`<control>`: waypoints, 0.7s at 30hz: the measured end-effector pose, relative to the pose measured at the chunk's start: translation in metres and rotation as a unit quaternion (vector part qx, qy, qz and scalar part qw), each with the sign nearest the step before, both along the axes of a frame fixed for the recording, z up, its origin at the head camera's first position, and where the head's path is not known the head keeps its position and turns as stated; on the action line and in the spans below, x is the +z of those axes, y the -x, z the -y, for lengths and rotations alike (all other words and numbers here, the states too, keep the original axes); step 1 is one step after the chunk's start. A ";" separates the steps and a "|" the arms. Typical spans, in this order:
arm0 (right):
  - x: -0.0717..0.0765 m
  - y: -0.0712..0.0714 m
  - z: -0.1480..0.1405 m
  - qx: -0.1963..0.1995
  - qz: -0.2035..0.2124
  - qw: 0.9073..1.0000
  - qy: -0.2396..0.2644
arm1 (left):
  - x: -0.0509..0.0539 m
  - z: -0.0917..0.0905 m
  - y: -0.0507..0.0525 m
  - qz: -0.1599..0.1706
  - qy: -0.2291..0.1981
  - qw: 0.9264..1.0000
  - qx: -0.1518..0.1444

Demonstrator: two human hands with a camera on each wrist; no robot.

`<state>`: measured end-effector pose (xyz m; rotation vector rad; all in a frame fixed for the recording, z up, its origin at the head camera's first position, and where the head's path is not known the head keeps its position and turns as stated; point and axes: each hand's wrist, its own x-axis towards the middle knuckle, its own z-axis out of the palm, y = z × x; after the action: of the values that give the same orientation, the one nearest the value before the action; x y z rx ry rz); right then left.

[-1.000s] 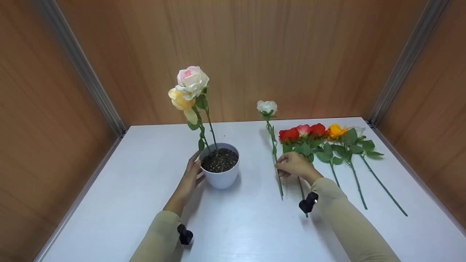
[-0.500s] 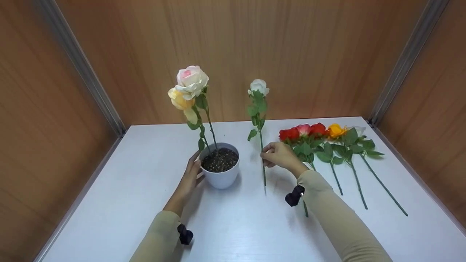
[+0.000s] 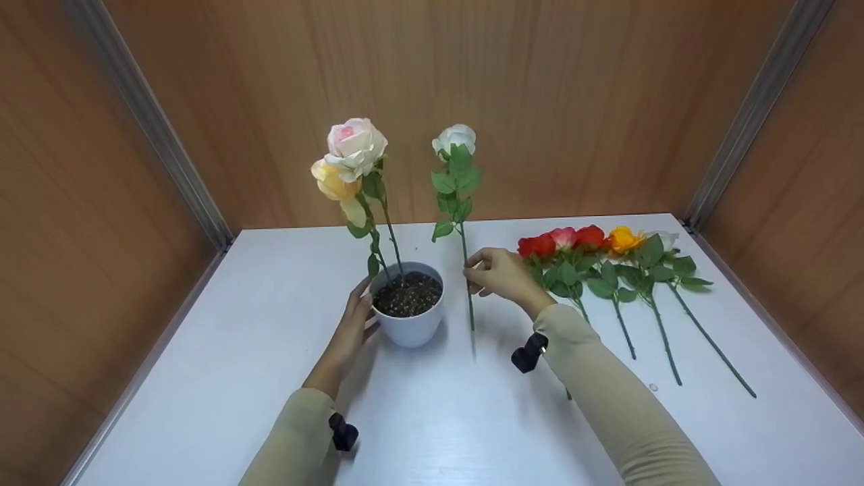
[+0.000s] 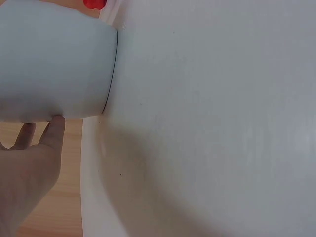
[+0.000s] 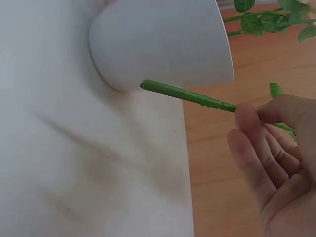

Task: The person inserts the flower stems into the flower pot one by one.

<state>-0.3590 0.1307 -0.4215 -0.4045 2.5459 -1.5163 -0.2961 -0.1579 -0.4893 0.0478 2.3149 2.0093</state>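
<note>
My right hand (image 3: 503,275) pinches a white rose (image 3: 453,140) by its green stem, holding it upright in the air. In the right wrist view, the stem's cut lower end (image 5: 168,90) sticks out past my fingertips, in front of the pot (image 5: 158,44). The white flowerpot (image 3: 410,331) holds dark speckled soil (image 3: 408,295). A pale pink rose (image 3: 356,148) and a yellow rose (image 3: 332,182) stand in it, leaning left. With extended fingers, my left hand (image 3: 347,337) touches the pot's left side; the left wrist view shows fingertips (image 4: 58,118) against its wall.
Right of the pot, several loose roses lie on the white table (image 3: 270,324): red roses (image 3: 537,247), a pink one (image 3: 563,236), an orange one (image 3: 624,240) and a white one (image 3: 665,239). A wood-grain panel (image 3: 540,101) rises behind; others flank the sides.
My right hand has carried the white rose left and up, away from the loose roses and closer to the pot. The stem has come more upright. My left hand stays at the pot.
</note>
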 end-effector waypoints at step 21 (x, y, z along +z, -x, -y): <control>0.025 0.004 0.023 -0.014 -0.055 0.996 0.065 | 0.009 -0.002 -0.005 -0.001 -0.006 1.000 -0.012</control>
<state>-0.3633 0.1072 -0.3967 -0.4831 2.5521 -1.7210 -0.2912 -0.1559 -0.4802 0.0762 2.2931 2.0117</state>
